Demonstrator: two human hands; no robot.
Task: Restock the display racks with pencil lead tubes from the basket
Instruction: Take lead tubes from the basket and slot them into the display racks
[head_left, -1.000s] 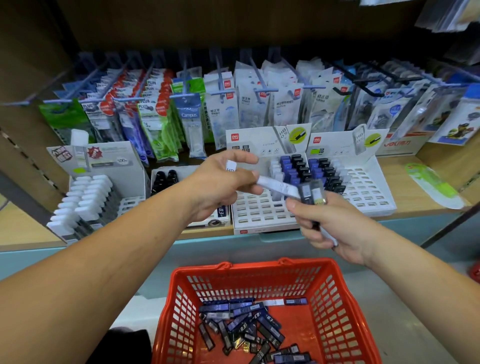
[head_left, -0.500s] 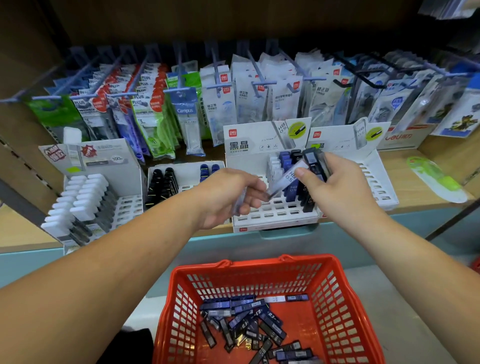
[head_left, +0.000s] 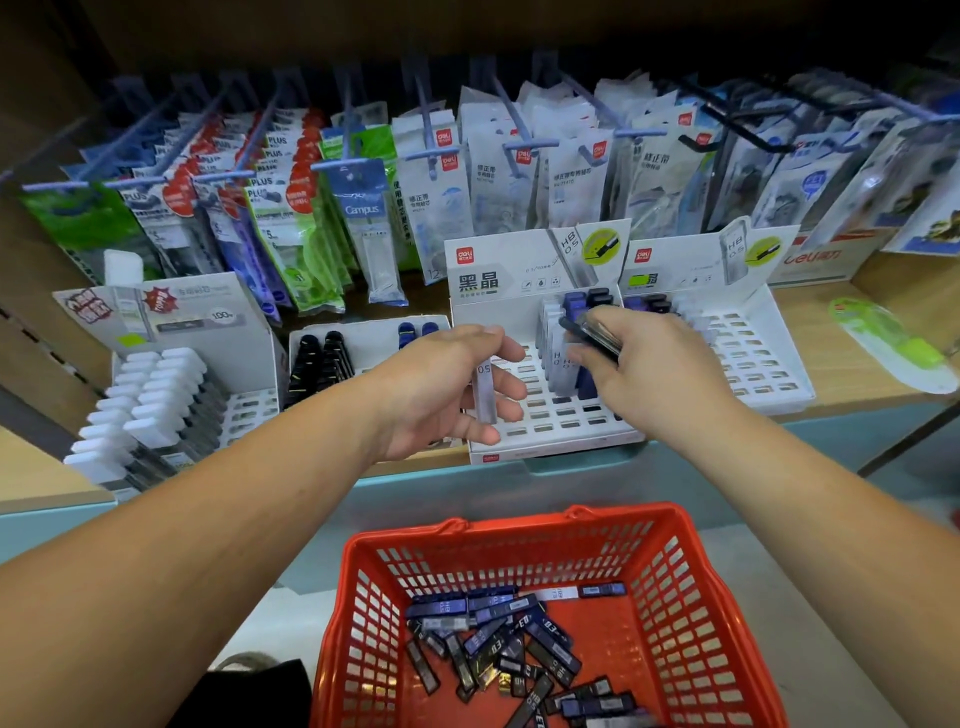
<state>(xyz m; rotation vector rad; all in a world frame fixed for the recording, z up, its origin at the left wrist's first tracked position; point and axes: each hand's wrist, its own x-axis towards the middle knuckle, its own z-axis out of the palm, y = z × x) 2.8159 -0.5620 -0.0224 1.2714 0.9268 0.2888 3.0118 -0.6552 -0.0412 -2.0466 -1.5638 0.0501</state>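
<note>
- Holding one clear lead tube (head_left: 485, 389) upright, left hand (head_left: 441, 384) pinches it at the near-left edge of the white rack (head_left: 550, 431).
- Over the filled far rows, right hand (head_left: 644, 364) grips a few dark tubes (head_left: 592, 332).
- Empty slots lie just right of the left hand, which is likely the nearer one.
- Near: red basket (head_left: 519, 527) holds loose tubes (head_left: 498, 639).

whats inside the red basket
A loose heap of pencil lead tubes lies on the floor of the red basket, blue and dark ones, some marked HB. Tubes lower in the heap are covered, and the frame cuts off the basket's near end.
</note>
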